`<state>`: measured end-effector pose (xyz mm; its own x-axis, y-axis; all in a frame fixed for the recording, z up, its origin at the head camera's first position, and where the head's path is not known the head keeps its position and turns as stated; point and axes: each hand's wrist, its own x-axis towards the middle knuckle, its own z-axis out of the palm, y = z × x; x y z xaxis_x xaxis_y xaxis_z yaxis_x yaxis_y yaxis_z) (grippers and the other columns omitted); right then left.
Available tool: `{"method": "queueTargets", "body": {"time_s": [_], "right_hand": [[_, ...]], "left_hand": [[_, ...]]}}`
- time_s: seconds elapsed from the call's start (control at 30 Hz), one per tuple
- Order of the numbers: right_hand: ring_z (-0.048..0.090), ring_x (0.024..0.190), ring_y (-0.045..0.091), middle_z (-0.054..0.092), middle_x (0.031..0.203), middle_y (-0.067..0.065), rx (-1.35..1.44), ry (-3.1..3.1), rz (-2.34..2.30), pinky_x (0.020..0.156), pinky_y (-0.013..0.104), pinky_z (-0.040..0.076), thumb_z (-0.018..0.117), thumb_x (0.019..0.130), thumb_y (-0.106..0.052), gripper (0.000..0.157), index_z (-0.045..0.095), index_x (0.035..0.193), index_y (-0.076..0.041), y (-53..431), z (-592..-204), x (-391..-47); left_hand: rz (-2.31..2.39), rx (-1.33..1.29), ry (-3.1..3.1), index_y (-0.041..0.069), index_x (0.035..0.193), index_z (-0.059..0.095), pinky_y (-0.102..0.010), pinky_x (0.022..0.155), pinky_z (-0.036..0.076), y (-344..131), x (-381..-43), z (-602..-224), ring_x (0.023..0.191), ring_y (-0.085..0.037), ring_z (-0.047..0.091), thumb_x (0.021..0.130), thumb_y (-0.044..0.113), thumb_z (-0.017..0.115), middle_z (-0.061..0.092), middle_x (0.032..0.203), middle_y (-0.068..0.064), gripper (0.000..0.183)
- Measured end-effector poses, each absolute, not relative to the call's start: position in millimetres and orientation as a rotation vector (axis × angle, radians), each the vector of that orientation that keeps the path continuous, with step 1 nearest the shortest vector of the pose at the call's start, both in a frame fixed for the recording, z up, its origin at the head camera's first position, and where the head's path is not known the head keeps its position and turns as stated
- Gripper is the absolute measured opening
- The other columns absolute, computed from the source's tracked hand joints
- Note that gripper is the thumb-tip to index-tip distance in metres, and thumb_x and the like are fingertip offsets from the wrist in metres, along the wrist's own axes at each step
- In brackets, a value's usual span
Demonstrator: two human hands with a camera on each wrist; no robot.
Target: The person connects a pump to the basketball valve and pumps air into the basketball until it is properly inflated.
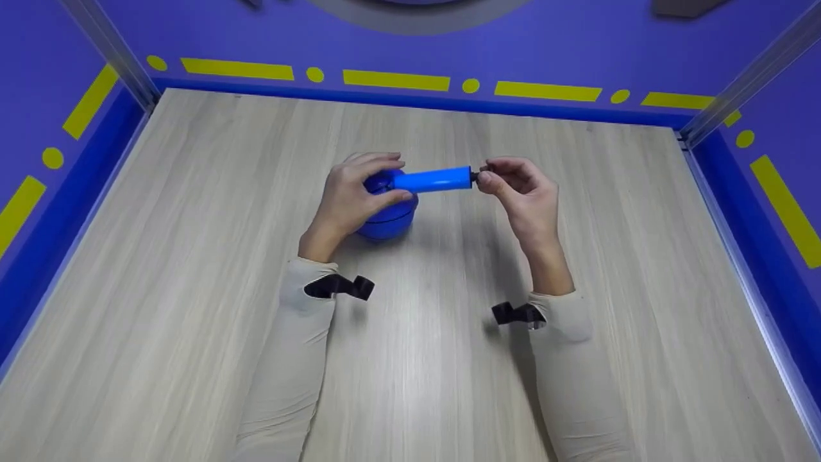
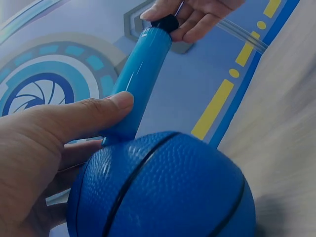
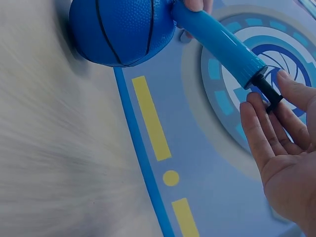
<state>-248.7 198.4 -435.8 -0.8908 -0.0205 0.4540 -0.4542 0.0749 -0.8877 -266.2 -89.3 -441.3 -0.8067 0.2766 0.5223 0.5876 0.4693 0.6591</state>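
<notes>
A blue hand pump [image 1: 442, 179] lies nearly level in the head view, its inner end against a small blue basketball [image 1: 388, 226] with black seams. My left hand [image 1: 346, 196] grips the pump's barrel beside the ball, thumb along the near side and fingers behind. In the left wrist view the ball [image 2: 168, 187] fills the lower middle, and the joint between pump and ball is mostly hidden. My right hand [image 1: 532, 202] holds the black pump handle [image 3: 270, 94] between thumb and fingers. A short stretch of black rod shows between handle and barrel.
A wood-grain table [image 1: 410, 359] spreads under both arms. Blue panels with yellow dashes and dots [image 1: 396, 79] stand along its back and sides, with metal posts [image 1: 737, 90] at the corners. A black wrist camera mount [image 1: 340, 287] sticks out from each sleeve.
</notes>
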Motion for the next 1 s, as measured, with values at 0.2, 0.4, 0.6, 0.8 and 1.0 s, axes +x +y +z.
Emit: {"method": "queueTargets", "body": {"time_s": [0.2,0.4,0.6,0.8,1.0], "right_hand": [[0.075,0.095,0.027,0.074,0.110,0.017,0.446,-2.032,1.894,0.089,0.037,0.061,0.078,0.098,-0.004,0.027,0.069,0.121,0.008,201.8,-436.0,-249.1],[0.071,0.101,0.029,0.070,0.117,0.018,0.498,-2.088,1.893,0.090,0.035,0.060,0.075,0.099,-0.002,0.029,0.064,0.125,0.006,202.8,-432.4,-248.0],[0.067,0.107,0.027,0.069,0.122,0.014,0.598,-2.224,1.770,0.092,0.031,0.057,0.080,0.095,-0.003,0.037,0.063,0.127,0.005,202.6,-428.6,-245.8],[0.067,0.101,0.023,0.071,0.118,0.010,0.704,-2.359,1.599,0.090,0.028,0.057,0.085,0.092,-0.009,0.038,0.072,0.126,0.003,200.6,-427.3,-245.4],[0.067,0.100,0.019,0.072,0.117,0.008,0.727,-2.444,1.460,0.089,0.026,0.056,0.088,0.088,-0.013,0.040,0.076,0.125,-0.003,197.9,-427.5,-245.8]], "left_hand": [[-1.275,-0.698,-2.413,0.005,0.120,0.081,-0.045,0.111,0.045,-89.8,-267.5,-445.0,0.129,-0.027,0.063,0.089,0.028,0.090,0.074,0.132,-0.008,0.039],[-1.264,-0.699,-2.397,0.005,0.116,0.082,-0.045,0.108,0.046,-86.8,-267.6,-446.0,0.125,-0.026,0.065,0.089,0.026,0.090,0.076,0.127,-0.007,0.035],[-1.256,-0.723,-2.395,0.004,0.117,0.081,-0.042,0.108,0.048,-82.7,-267.0,-446.2,0.123,-0.027,0.065,0.088,0.024,0.091,0.076,0.126,-0.008,0.037],[-1.228,-0.744,-2.408,0.004,0.118,0.081,-0.041,0.107,0.049,-79.5,-265.7,-445.9,0.122,-0.027,0.064,0.087,0.025,0.091,0.075,0.127,-0.008,0.039],[-1.221,-0.768,-2.416,0.005,0.118,0.081,-0.040,0.107,0.048,-77.1,-264.6,-444.9,0.123,-0.027,0.064,0.086,0.026,0.092,0.075,0.128,-0.008,0.039]]}}
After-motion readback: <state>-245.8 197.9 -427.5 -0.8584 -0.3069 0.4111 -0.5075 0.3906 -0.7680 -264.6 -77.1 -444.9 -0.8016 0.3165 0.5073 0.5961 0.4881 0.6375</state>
